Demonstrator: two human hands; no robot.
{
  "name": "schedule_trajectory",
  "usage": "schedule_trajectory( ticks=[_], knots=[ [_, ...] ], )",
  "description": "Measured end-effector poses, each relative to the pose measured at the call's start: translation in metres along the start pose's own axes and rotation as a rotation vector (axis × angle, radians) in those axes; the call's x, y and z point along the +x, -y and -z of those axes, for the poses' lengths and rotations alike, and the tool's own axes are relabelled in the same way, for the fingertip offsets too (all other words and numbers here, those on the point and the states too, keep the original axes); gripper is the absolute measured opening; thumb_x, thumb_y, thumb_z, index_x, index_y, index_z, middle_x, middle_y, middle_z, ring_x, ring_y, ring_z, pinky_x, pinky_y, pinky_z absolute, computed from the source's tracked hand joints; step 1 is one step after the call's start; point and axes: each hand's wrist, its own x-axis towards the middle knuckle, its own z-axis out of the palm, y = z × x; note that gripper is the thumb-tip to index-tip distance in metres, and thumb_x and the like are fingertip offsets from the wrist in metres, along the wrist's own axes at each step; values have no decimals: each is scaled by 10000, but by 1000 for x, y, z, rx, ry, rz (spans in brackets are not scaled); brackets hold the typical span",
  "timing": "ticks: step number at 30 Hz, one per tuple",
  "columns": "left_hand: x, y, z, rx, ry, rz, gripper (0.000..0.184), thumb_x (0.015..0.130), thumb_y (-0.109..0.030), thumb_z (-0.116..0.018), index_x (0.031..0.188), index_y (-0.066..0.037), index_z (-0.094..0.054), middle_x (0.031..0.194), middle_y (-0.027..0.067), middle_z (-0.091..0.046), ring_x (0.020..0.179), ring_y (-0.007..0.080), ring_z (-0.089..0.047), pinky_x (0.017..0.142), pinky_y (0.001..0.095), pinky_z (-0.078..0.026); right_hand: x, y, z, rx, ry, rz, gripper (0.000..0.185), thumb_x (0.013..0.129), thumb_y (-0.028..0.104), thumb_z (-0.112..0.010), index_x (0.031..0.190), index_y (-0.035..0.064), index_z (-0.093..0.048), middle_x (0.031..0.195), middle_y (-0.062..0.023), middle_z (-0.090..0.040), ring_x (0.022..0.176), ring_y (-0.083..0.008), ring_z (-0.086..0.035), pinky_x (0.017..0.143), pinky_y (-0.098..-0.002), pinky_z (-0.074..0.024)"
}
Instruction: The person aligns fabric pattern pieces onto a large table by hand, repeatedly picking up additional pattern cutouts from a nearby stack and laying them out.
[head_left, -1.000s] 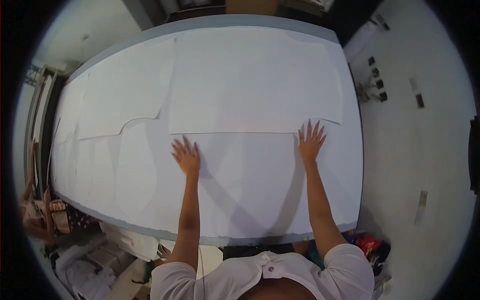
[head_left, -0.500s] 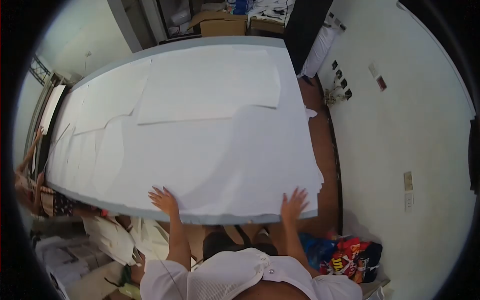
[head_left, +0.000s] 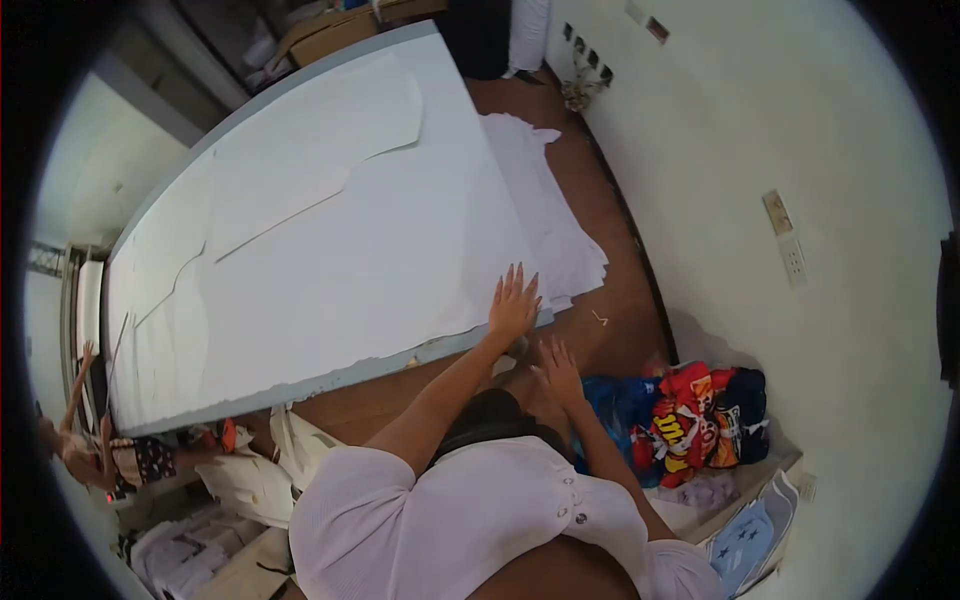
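White material, seemingly cloth, is spread across a large grey-edged table. Flat white cut pieces with curved edges lie on top of it. My left hand rests on the material by the near right corner, fingers stretched out, gripping nothing. Just off that corner, my right hand hovers over the floor with its fingers apart and nothing in it. Beyond the table's right end, layers of white cloth hang down.
Colourful printed clothes are heaped low on the right, near the wall. Another person is at the table's far left end. White pieces and bundles sit below the near edge. Cardboard boxes stand behind the table.
My view has turned to the right. My left hand has slid across to the table's near right corner, and my right hand has come off the tabletop.
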Motion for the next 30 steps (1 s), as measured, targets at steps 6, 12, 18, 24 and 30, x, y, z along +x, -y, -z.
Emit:
schedule_trajectory(
  ticks=[6,12,18,24,30],
  knots=[
    [48,32,-2,0,-84,-80,476,841,-188,-436,1289,-45,-368,1374,158,-298,1287,309,-254,1040,455,-199,35,-103,6,262,199,-83,514,873,336,-432,1281,31,-366,1334,-187,-347,1214,-361,-334,989,-411,-289],
    [3,-22,-4,-100,23,-153,523,768,-208,-523,1266,-96,-411,1348,122,-350,1268,302,-297,1034,454,-219,183,-228,84,22,158,285,368,875,260,-467,1129,0,-523,1275,-188,-418,1134,-356,-425,944,-371,-352],
    [-11,-22,2,-62,90,112,482,792,-223,-485,1255,-105,-427,1363,97,-344,1268,246,-313,1013,368,-270,413,-213,101,180,49,363,317,857,190,-499,1065,-45,-548,1143,-193,-531,1053,-333,-497,919,-355,-396],
    [-11,-47,1,8,77,396,538,799,-273,-495,1300,-117,-378,1373,98,-317,1244,252,-329,1011,357,-272,541,-212,97,91,12,700,320,866,154,-458,1093,-66,-506,1155,-205,-496,1055,-336,-470,963,-377,-320],
    [10,-113,-21,484,-80,1222,507,836,-226,-490,1309,-100,-359,1371,137,-306,1243,282,-321,1011,356,-265,660,-207,151,232,193,569,447,909,229,-424,1262,-42,-380,1302,-204,-390,1224,-324,-347,1024,-349,-249]
  ],
)
